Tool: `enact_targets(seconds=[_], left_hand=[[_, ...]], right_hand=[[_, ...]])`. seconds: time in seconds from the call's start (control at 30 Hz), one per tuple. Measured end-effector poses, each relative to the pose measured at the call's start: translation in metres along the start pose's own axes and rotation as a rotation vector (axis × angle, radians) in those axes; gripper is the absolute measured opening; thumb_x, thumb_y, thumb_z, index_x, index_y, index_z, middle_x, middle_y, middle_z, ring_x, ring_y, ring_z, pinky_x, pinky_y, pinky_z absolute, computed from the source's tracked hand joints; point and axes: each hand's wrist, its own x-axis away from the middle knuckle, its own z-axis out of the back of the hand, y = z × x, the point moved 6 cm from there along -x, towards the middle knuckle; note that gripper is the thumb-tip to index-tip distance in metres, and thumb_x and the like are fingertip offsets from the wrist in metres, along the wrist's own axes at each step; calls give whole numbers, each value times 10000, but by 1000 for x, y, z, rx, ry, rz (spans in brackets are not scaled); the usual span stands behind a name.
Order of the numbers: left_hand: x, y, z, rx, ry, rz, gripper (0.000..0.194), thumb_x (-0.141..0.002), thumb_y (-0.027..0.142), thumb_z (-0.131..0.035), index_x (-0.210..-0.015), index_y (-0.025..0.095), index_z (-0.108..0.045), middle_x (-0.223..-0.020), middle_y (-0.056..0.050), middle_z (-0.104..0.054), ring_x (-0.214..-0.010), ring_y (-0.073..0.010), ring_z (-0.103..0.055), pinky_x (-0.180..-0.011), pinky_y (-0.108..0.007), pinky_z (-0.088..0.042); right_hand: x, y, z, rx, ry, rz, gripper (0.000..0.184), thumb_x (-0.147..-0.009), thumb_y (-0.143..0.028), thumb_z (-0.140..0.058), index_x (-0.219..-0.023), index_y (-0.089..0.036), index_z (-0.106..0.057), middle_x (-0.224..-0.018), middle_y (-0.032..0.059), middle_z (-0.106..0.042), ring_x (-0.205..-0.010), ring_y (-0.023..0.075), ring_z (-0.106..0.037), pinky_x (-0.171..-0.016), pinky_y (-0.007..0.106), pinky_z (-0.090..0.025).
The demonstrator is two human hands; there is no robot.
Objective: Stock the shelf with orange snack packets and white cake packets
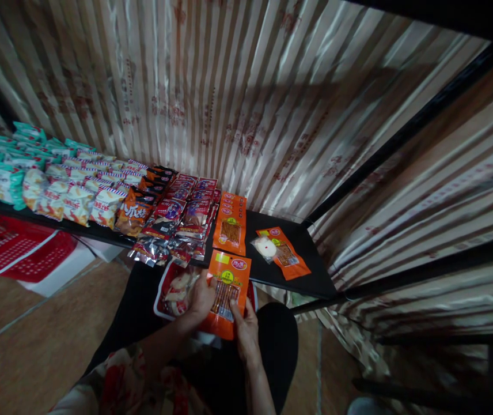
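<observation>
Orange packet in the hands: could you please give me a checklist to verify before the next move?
1. Left hand gripping the held packet: ok.
2. Right hand gripping it: ok.
3. Its printed front towards the camera: ok.
4. Row of orange packets on the shelf overlapping neatly: ok.
5. Separate orange packet straight with that row: not ok; slanted, with a wrapped white item overlapping it.
6. Seal intact: cannot tell.

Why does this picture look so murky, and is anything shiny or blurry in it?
In the head view, the light is dim, with a broad shadow across the upper right of the striped curtain; sheen shows on its folds and glare on the foil ends of the dark red packs; the left hand looks slightly soft, and the orange packet's smallest print is unreadable.
</observation>
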Motion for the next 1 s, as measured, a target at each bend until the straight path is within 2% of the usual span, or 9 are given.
enact_targets(seconds=[0.17, 0.43, 0.63, 0.77, 0.87, 1.0], left_hand=[[0, -3, -5, 42, 60, -71, 330, -809, 205, -472, -1134, 158, -506, -1144, -122, -606, -1091, -210, -550, -938, -325, -404], [12, 2, -10, 105, 55, -109, 423, -835, 227, -396, -1254, 172, -406, -1281, -100, -500, -1232, -170, -419, -1044, -314, -308], [22, 12, -8, 65, 10, -196, 381, -852, 238, -347, -1207, 181, -471, -1230, -91, -493, -1204, -166, -409, -1044, -321, -299], [28, 14, -2, 0, 29, -174, 347, -846, 246, -359, -1136, 205, -545, -1220, -74, -483, -1180, -177, -409, -1055, -335, -276], [33, 17, 3, 10, -17, -125, 339, -841, 258, -361, -1112, 217, -561, -1202, -67, -512, -1163, -175, -428, -1049, -326, -285], [38, 23, 5, 100, -179, -60, 362, -853, 284, -324, -1111, 200, -564, -1232, -78, -544, -1215, -173, -418, -1061, -295, -261]], right_hand=[[4, -7, -4, 9, -29, 14, 434, -676, -414, -683, -1046, -193, -636, -1008, 44, -686, -932, 228, -628, -790, 325, -507], [11, -18, -10, 104, -10, 79, 457, -670, -405, -692, -1065, -179, -647, -1117, 61, -654, -1053, 249, -585, -909, 363, -467], [14, -16, -13, 131, 54, 85, 519, -636, -414, -712, -1094, -182, -636, -1156, 75, -634, -1091, 248, -565, -937, 365, -453], [15, -12, -17, 137, 63, 100, 536, -633, -434, -708, -1094, -169, -639, -1155, 88, -633, -1102, 259, -557, -962, 396, -429], [17, -11, -22, 140, 63, 111, 542, -643, -455, -692, -1101, -170, -640, -1173, 89, -622, -1121, 265, -542, -979, 406, -408], [20, -10, -31, 162, 41, 130, 500, -650, -463, -670, -1062, -180, -667, -1121, 82, -652, -1081, 258, -570, -950, 384, -432]])
